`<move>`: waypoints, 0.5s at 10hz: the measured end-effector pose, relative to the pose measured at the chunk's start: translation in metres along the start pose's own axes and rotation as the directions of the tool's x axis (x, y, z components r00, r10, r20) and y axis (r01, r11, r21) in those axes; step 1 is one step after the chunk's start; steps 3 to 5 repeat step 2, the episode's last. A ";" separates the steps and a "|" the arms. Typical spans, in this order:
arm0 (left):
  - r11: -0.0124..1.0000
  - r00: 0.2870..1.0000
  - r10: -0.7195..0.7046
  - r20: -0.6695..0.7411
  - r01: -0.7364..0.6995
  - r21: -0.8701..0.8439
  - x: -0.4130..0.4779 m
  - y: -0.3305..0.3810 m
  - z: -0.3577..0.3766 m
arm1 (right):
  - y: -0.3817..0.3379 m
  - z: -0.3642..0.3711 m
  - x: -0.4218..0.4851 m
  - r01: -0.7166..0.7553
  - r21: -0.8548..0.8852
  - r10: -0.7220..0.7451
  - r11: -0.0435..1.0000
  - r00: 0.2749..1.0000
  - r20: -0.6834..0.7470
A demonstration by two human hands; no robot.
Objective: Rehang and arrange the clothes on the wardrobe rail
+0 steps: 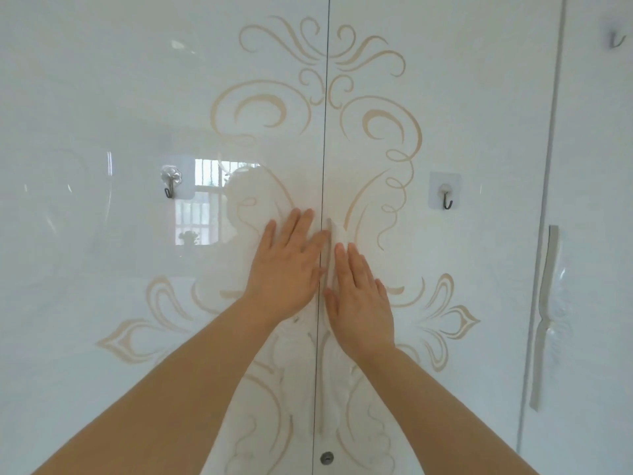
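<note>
Wardrobe doors are seen shut from the head view. The glossy white left door (137, 303) and right door (462, 97) meet at a thin dark seam (324, 132), and a beige scroll ornament (260, 108) is spread across both. The clothes and the rail cannot be seen behind these closed panels.

The left hand (287, 269) is laid flat on the left door just beside the seam. Its fingers (301, 228) are held straight and slightly spread, and nothing is gripped. The right hand (359, 299) is laid flat on the right door, a little lower. Its fingers (346, 258) are straight and pressed close together, and their tips are placed just beside a pale vertical handle (329, 241) that runs along the seam between the two hands.

One adhesive hook (170, 182) is stuck to the left door and another (446, 194) to the right door, each well apart from the hands. A round keyhole (326, 458) is set low on the seam. A barred window is reflected (202, 200) in the gloss of the left door. At the right edge a further door (596, 234) is seen, with a long wavy handle (547, 303) and a small hook (616, 41) near the top.
</note>
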State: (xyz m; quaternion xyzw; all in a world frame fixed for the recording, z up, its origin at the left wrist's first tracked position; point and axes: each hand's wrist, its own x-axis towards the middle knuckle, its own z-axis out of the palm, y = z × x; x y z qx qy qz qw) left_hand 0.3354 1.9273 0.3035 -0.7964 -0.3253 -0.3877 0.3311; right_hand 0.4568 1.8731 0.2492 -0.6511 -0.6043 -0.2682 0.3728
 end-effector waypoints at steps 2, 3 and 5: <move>0.962 0.895 -0.236 0.378 0.271 -0.041 -0.093 0.039 -0.055 | -0.005 -0.050 -0.081 -0.014 -0.066 0.041 0.998 0.900 0.433; 0.962 0.895 -0.236 0.378 0.271 -0.041 -0.093 0.039 -0.055 | -0.005 -0.050 -0.081 -0.014 -0.066 0.041 0.998 0.900 0.433; 0.962 0.895 -0.236 0.378 0.271 -0.041 -0.093 0.039 -0.055 | -0.005 -0.050 -0.081 -0.014 -0.066 0.041 0.998 0.900 0.433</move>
